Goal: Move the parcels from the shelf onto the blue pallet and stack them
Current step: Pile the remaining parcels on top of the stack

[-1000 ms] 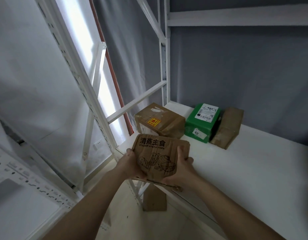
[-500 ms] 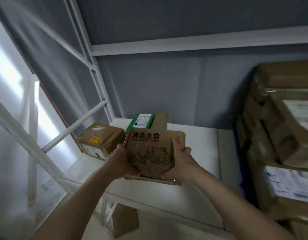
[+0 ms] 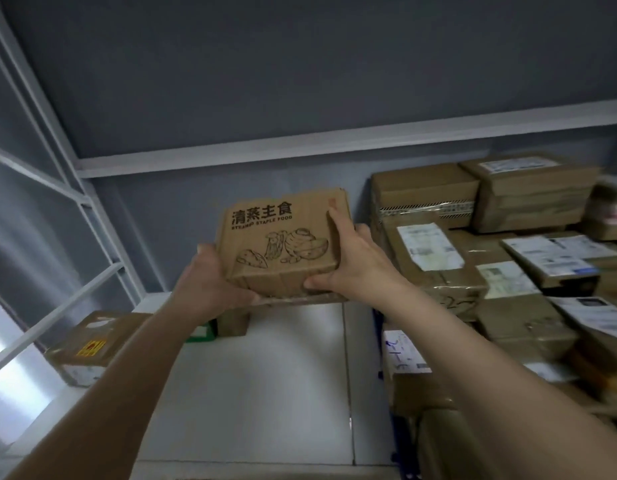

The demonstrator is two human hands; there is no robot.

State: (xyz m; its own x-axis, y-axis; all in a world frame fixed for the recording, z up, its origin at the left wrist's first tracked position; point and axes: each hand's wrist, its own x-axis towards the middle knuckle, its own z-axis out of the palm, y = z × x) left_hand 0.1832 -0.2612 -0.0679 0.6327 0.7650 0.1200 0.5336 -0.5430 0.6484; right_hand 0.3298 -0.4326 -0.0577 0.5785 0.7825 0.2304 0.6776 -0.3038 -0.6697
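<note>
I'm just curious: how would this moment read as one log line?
step: carrying | box: held by left hand and right hand | stack: at right | placed: not yet

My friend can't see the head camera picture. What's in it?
Two hands, left and right, hold a printed cardboard box above a white shelf. Stacked parcels sit at the right, and another box at the left.

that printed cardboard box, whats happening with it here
A person holds the printed cardboard box in the air with both hands, left hand at its left end, right hand at its right. It is lifted above the white shelf, beside the stacked parcels on the right. A taped brown parcel sits on the shelf.
</note>
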